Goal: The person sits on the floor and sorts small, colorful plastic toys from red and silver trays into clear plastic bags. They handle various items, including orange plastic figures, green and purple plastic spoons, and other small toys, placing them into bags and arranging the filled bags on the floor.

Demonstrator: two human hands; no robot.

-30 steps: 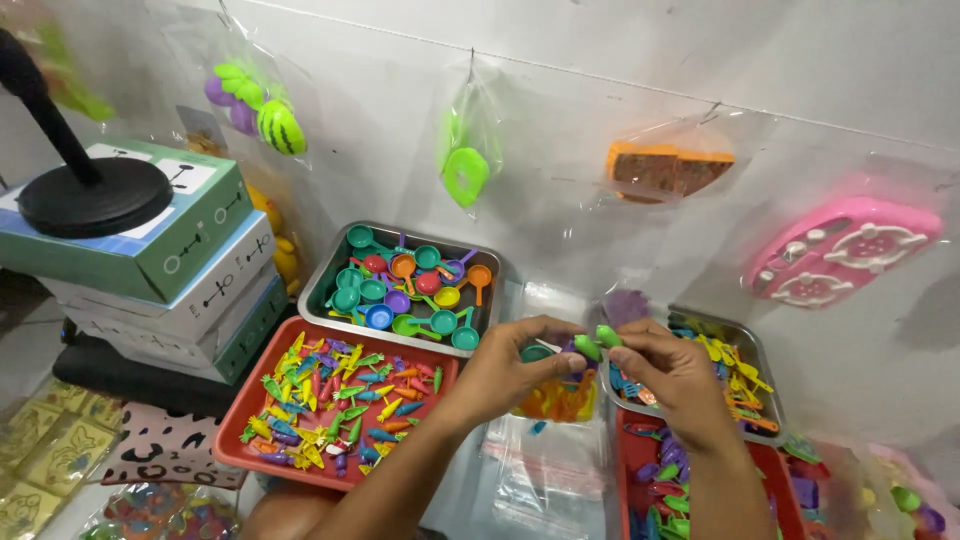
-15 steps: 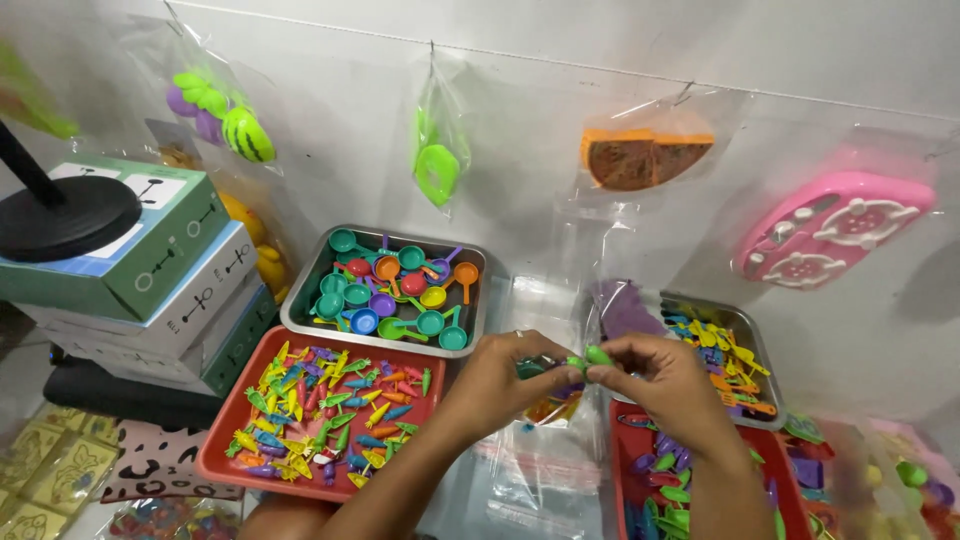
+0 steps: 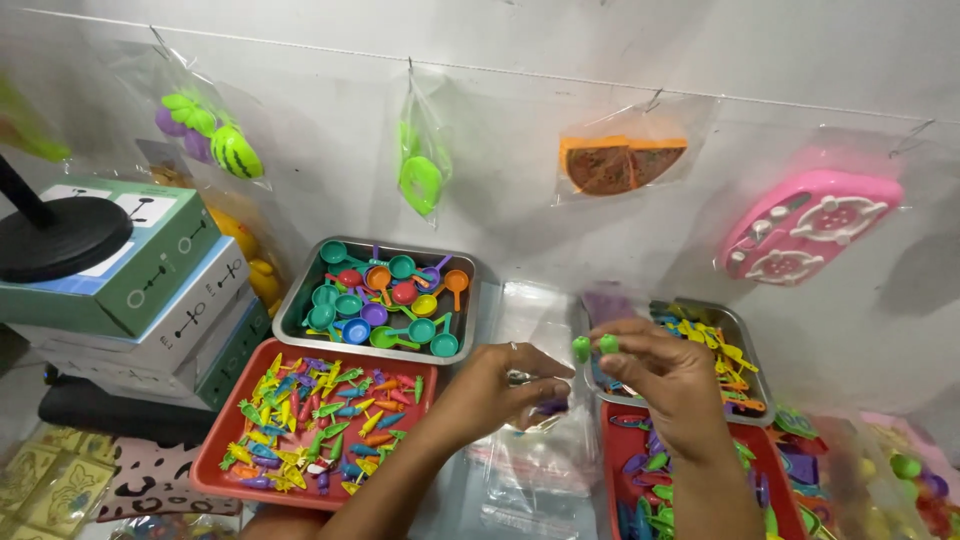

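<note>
Right hand point(image 3: 668, 385) pinches two small green toy pieces point(image 3: 594, 346) at its fingertips, just above the clear plastic bag point(image 3: 545, 455), w/ the left hand point(image 3: 497, 385) closed on the bag's top edge. Left of the bag: red tray point(image 3: 215, 463) of tiny toy carrots, steel tray point(image 3: 292, 305) of toy pans behind it.

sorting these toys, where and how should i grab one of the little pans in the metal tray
Pinch a pan by its thin handle, coming from above. In the metal tray the small pans lie flat and crowded, bowls touching, so the round bowls give little room; the handles stick out sideways. The orange pan near the right rim looks easiest.
</note>
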